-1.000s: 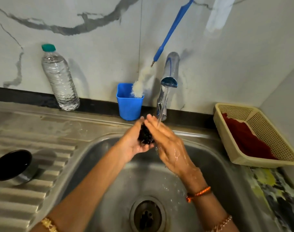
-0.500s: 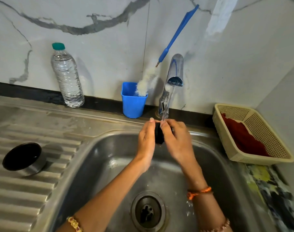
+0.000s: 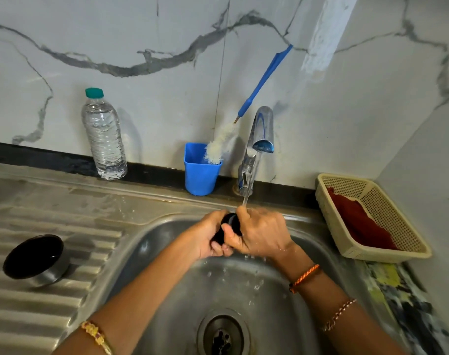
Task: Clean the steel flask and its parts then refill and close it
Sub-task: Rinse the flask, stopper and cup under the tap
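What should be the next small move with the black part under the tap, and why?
Probably turn the black part a little between the left hand and right hand, so another side meets the stream. Water from the tap lands near its top edge, and the hands cover most of the rest.

Grey-veined marble wall (image 3: pixel 167 47) behind a steel sink (image 3: pixel 146 242).

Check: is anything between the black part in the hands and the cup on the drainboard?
Nothing visible. The black part is held over the sink; only bare, wet drainboard lies between it and the cup.
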A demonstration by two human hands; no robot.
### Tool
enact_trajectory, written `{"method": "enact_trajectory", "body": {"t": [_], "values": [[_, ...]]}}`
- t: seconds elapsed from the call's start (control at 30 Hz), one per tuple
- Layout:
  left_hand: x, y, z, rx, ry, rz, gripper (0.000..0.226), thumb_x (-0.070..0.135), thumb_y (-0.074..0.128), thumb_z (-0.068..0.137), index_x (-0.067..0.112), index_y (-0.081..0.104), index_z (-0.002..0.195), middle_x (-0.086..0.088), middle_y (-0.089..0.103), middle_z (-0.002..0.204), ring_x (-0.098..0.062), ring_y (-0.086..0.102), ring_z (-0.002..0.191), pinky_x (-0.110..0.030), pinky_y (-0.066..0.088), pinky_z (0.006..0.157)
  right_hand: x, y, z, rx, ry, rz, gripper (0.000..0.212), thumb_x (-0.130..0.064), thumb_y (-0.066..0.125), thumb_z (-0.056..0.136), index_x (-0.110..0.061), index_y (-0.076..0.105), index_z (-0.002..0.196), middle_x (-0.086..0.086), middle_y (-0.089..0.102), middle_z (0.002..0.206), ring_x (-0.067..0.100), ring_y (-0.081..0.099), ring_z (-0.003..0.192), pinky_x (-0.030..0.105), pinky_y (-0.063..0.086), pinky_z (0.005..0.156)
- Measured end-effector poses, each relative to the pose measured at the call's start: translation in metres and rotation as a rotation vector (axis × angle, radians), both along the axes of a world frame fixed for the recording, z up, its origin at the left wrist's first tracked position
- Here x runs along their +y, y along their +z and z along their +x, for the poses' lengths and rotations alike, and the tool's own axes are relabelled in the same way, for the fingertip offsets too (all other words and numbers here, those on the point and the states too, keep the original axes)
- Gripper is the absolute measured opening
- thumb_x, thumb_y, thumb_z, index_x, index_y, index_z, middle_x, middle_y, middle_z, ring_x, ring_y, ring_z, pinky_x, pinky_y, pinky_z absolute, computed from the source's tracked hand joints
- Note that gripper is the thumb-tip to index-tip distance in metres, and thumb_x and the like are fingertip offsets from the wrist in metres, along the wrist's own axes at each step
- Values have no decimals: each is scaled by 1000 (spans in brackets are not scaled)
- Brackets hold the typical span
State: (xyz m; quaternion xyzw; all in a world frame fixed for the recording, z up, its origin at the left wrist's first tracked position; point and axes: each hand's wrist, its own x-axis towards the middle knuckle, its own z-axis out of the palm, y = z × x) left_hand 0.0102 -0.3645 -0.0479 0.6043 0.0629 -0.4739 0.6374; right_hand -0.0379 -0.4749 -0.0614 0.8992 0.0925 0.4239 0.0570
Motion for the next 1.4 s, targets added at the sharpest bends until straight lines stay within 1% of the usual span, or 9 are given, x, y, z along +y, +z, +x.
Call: {"method": "enact_trajectory", "body": {"t": [0.2,0.3,0.53,0.63,0.77,0.97,1.13,1.27,1.4], "values": [[-17,-7,-16,-692,350,129,51,36,31,99,9,55,63,-11,58,62,-20,55,53,-25,42,42,17,-7,-5,283,-220,690,61,-53,15,77,-8,56,71,13,61,62,30,58,58,31,37,51],[-15,-14,-19,-965,418,178,52,29,32,99,11,48,54,-3,50,52,-20,49,54,-30,36,52,26,-6,-3,373,-294,1031,49,-49,21,84,-16,51,63,10,58,72,25,53,72,30,36,63],[-9,-47,-21,-1494,337,141,61,50,27,85,3,57,108,-3,61,87,-10,54,74,-20,45,63,23,2,4,659,-226,1809,40,-36,34,95,-13,56,72,6,55,65,15,50,56,24,41,47],[-11,-42,-24,-1325,397,69,41,50,31,89,17,54,94,8,56,79,-5,52,68,-12,41,62,28,6,0,588,-286,1501,49,-45,29,97,-13,62,78,11,66,84,23,61,78,36,50,71],[-21,-21,-18,-639,457,38,46,41,32,98,14,59,72,-6,62,73,-22,59,75,-35,45,71,38,11,-9,461,-422,826,43,-41,24,99,-13,53,114,8,55,113,21,53,101,33,44,84],[-14,2,-20,19,324,-300,32,36,39,96,13,61,89,-11,64,86,-22,60,81,-35,48,70,30,9,-13,394,118,990,46,-23,31,90,-10,51,129,4,53,127,11,46,118,22,36,102],[-24,-12,-35,-301,385,-433,15,22,43,96,20,57,96,-9,62,99,-16,59,87,-30,48,75,22,3,3,364,82,1706,33,-22,39,98,-13,59,123,9,61,123,24,55,116,44,43,102],[-17,-3,-30,-256,437,-375,32,34,38,97,14,62,100,-10,67,97,-21,62,90,-33,50,77,32,11,-5,423,41,1190,46,-31,32,98,-20,33,143,-7,32,147,8,19,141,23,13,115],[-3,16,-6,-194,203,-106,31,35,41,95,13,57,82,-6,61,67,-17,57,57,-23,44,48,23,4,-25,465,275,710,57,-50,18,97,-21,6,145,-10,9,151,2,-1,142,12,-1,113]]}}
